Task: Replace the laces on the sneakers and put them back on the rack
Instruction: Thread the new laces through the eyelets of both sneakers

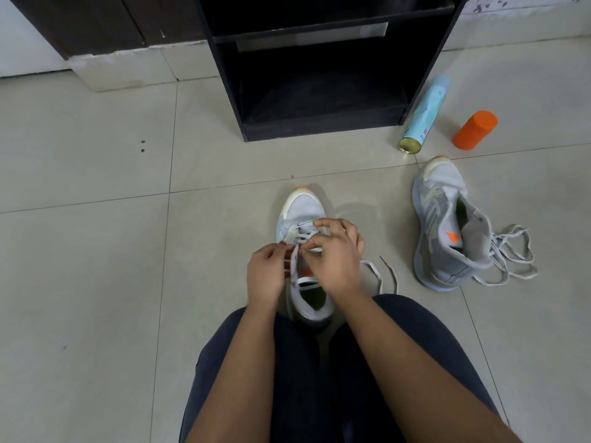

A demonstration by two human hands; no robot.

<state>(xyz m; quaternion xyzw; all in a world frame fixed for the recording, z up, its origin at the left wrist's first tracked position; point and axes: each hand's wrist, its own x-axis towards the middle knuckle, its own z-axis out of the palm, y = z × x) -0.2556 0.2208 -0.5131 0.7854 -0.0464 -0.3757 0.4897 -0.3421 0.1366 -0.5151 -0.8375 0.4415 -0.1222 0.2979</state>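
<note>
Down on the tiled floor (96, 251), the near sneaker (300, 209) stood between the person's knees, toe toward the black rack (313, 123). The left hand (267, 273) and right hand (339, 254) each pinched its grey lace (295, 254). The second sneaker (444, 219) lay to the right, unlaced.

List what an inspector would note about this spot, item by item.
Surface: pale tiled floor, person seated on it.
Job's things: near sneaker upright between the knees, toe towards the black rack; its lace partly threaded, an end trailing right. Second sneaker tipped on its side at right, loose laces spread beside it.
Clutter: pale blue spray can lying down, orange bottle, both right of the rack.
Hands: left hand and right hand both pinch the lace over the near sneaker.
Cables: nothing seen.
Surroundings: dark wooden panel at far left.
</note>
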